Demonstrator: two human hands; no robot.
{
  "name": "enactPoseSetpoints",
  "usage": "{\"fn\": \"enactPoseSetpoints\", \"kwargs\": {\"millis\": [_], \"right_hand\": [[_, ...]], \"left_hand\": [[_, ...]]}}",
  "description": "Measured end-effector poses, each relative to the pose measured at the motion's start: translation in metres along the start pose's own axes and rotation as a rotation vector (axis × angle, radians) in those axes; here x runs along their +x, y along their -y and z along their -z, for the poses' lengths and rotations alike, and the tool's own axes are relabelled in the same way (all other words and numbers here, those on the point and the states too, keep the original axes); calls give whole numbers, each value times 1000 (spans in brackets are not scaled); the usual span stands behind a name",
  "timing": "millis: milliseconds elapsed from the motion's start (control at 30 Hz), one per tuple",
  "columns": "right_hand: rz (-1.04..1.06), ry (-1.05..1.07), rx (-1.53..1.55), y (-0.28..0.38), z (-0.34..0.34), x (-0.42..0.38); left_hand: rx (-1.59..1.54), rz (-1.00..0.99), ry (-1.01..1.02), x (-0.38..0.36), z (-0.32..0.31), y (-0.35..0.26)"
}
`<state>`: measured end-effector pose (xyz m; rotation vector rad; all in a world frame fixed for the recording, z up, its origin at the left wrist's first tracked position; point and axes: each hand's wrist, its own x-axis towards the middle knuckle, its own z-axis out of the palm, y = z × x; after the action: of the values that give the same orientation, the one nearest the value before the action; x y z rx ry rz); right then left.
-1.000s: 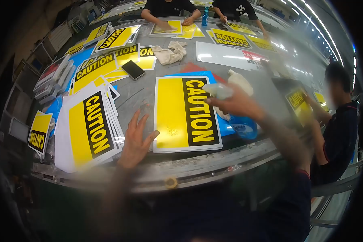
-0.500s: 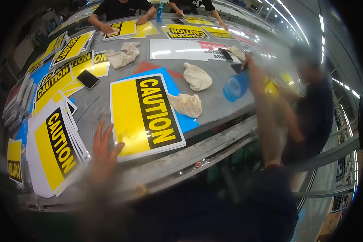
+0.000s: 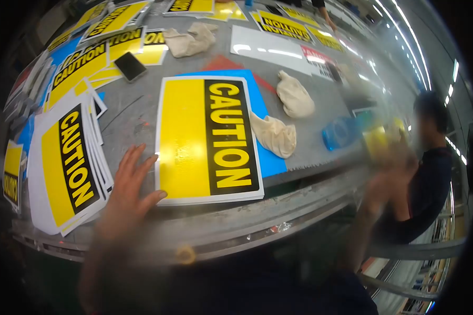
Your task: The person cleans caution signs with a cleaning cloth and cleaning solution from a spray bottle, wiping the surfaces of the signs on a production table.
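Observation:
A stack of yellow and black CAUTION signs [image 3: 183, 142] lies near the table's front edge, partly over a blue sheet [image 3: 270, 164]. My left hand [image 3: 134, 184] is open at the stack's left edge, fingers spread, thumb by its lower left corner. My right hand [image 3: 382, 184] is at the right, smeared by motion; its fingers and anything in them cannot be made out. A blue bottle [image 3: 341, 133] lies left of and above that hand. Two crumpled cloths [image 3: 275, 137] [image 3: 295, 95] are beside the stack.
More CAUTION signs [image 3: 68, 170] are piled at the left, near a dark phone [image 3: 130, 66]. Another cloth [image 3: 190, 40] and a white sheet [image 3: 268, 50] lie farther back. A co-worker [image 3: 431, 173] stands at the right, hands close to mine. A metal rail [image 3: 220, 231] borders the table.
The view has shifted. My right hand has moved from above the blue bottle down and right, towards the co-worker's hands. My left hand remains open beside the stack.

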<state>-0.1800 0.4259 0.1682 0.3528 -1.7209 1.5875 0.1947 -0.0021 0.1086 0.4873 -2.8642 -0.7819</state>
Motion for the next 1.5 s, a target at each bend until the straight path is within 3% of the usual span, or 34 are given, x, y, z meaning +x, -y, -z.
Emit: {"fn": "enactPoseSetpoints", "kwargs": {"millis": [67,100,133,167,267,333,400,467,667,733,800,867,933,1033,1100,1233,1367,1500], "right_hand": [[23,548,-156,44,-41,-34],[107,875,-263,64,-66,-51],[211,1070,-396,59,-90,-69],[371,1190,-472,46,-114,-86],[468,1421,-498,-14,-151,-98],[637,1096,-227,-20,-195,-73],[590,990,-96,-7,-229,-59],[387,1070,-108,18,-263,-60],[714,1312,-258,-44,-345,-109],[688,1274,-283,-46,-334,-130],[761,1475,-343,-24,-305,-149],[878,1456,-106,-28,-302,-145],[667,1330,-499,-42,-332,-125],[762,1333,-297,-36,-338,-136],[788,1468,-227,-11,-334,-149],[678,1273,-364,-26,-384,-132],[792,1460,-260,-15,-377,-156],[823,1260,-215,-41,-400,-142]], "left_hand": [[10,-36,84,10,3,0],[18,-57,113,19,5,-2],[26,-72,129,24,8,-4],[39,-113,115,27,4,-2],[73,-138,129,32,2,-2],[52,-124,113,27,0,6],[17,-94,133,23,-6,13],[38,-108,127,24,-15,22],[28,-137,205,25,-10,29],[38,-152,244,24,-11,37],[39,-143,267,26,-11,39],[61,-133,291,28,-10,38],[69,-130,343,30,-4,33],[59,-116,369,33,-3,34],[44,-96,370,32,-3,33],[27,-76,380,34,-2,33],[28,-70,395,33,-1,33],[36,-89,384,34,0,33]]}}
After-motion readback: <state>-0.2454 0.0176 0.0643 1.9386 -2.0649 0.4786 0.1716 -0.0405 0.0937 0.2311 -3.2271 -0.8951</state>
